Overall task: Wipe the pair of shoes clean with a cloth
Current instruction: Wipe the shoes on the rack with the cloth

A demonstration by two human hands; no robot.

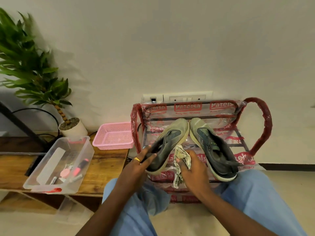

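Two grey-green sports shoes with pale soles sit on a red metal rack (262,126) wrapped in printed plastic, toes pointing at the wall. My left hand (141,160), with a gold ring, grips the heel opening of the left shoe (170,138). My right hand (192,166) holds a crumpled patterned cloth (180,155) against the inner side of that shoe; a tail of the cloth hangs below my hand. The right shoe (213,147) lies untouched beside it.
A low wooden table (105,160) stands at the left with a clear plastic box (56,160) of markers, a pink basket (114,135) and a potted plant (71,126). A wall socket panel (187,97) sits behind the rack. My knees in blue trousers frame the rack.
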